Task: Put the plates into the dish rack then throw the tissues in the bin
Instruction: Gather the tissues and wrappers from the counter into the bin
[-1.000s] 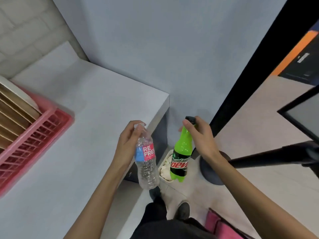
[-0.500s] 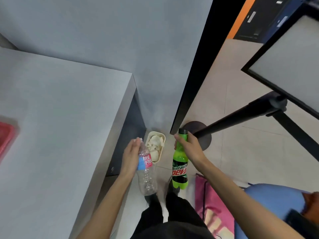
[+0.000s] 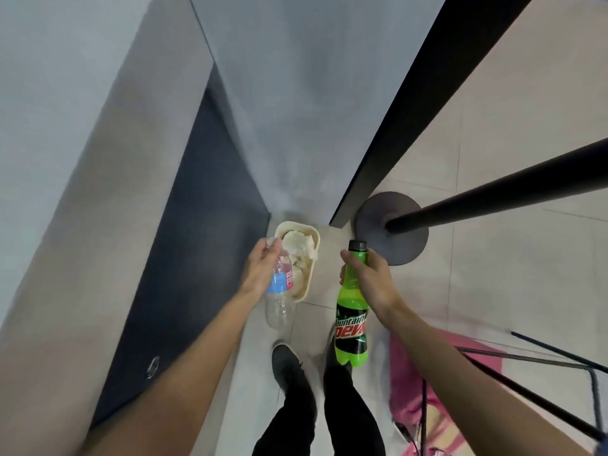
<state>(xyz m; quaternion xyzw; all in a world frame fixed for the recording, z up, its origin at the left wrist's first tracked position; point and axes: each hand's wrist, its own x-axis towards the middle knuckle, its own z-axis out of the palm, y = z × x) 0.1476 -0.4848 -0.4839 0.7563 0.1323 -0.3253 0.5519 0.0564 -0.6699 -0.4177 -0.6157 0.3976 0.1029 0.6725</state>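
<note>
A small beige bin (image 3: 312, 232) stands on the floor against the wall, with crumpled white tissues (image 3: 297, 244) inside. My left hand (image 3: 261, 269) grips the neck of a clear water bottle (image 3: 279, 306) that hangs partly over the bin's near left side. My right hand (image 3: 371, 278) holds a green soda bottle (image 3: 352, 327) by its neck, to the right of the bin. The dish rack and plates are out of view.
The grey table (image 3: 82, 159) runs along the left with a dark side panel (image 3: 184, 258). A black post on a round base (image 3: 393, 227) stands to the right of the bin. A pink bag (image 3: 414, 390) lies on the floor at the right. My feet are below.
The view has tilted down and moved toward the bin; the pink rack has left the frame. Both hands have carried the bottles closer to the bin, the water bottle now over its edge.
</note>
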